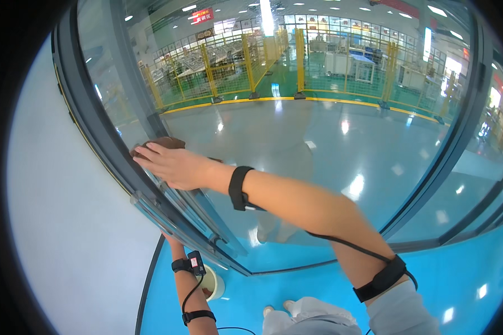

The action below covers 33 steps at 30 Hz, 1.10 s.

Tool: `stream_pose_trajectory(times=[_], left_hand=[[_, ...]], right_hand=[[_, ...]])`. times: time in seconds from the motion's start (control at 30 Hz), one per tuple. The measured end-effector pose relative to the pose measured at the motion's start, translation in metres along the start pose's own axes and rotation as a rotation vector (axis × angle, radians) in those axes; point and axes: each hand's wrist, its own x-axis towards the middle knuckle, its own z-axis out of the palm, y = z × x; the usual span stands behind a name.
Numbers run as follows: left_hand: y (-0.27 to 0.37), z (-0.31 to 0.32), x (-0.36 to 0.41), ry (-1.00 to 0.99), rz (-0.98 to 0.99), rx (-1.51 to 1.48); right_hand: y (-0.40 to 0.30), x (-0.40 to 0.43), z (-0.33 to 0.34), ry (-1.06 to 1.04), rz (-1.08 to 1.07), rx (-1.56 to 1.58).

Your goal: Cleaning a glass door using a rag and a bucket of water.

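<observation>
My right hand (174, 165) lies with its fingers spread over a brown cloth (174, 143), pressing it against the glass door (243, 138) near its dark grey frame (109, 142). My left hand (171, 239) is lower down, beside a long, shiny door pull handle (167, 224). Its fingers are mostly hidden by the handle, so I cannot see how they close. Next to my left forearm, a cream bucket (219, 284) stands on the blue floor with something brown inside.
A white wall (67, 201) rises at the left. Beyond the glass, yellow mesh fences (230, 73) surround workbenches and white cabinets on a green floor. Glass panels with dark frames (478, 201) continue at the right. A black cable (237, 328) trails near my feet on the blue floor (436, 289).
</observation>
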Motion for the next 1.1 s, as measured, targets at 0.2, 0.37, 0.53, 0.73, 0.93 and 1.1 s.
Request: stream_pose_trajectory(times=[0.2, 0.37, 0.53, 0.73, 0.93, 1.1], left_hand=[[-0.018, -0.005, -0.002, 0.032, 0.09, 0.18], [-0.025, -0.007, -0.003, 0.034, -0.052, 0.058], [-0.022, -0.014, -0.002, 0.053, -0.118, 0.022], [-0.02, -0.012, -0.004, 0.065, -0.163, -0.012], [-0.02, -0.016, -0.007, 0.089, -0.196, -0.023], [-0.017, -0.017, -0.012, 0.117, -0.216, -0.033]], right_hand=[[0.059, -0.06, -0.047, 0.16, 0.092, 0.056], [0.127, -0.136, -0.115, 0.044, 0.324, -0.107], [0.185, -0.246, -0.188, 0.009, 0.542, -0.374], [0.201, -0.41, -0.249, 0.124, 1.019, -0.579], [0.184, -0.475, -0.24, 0.21, 1.305, -0.707], [0.197, -0.426, -0.231, 0.269, 1.138, -0.614]])
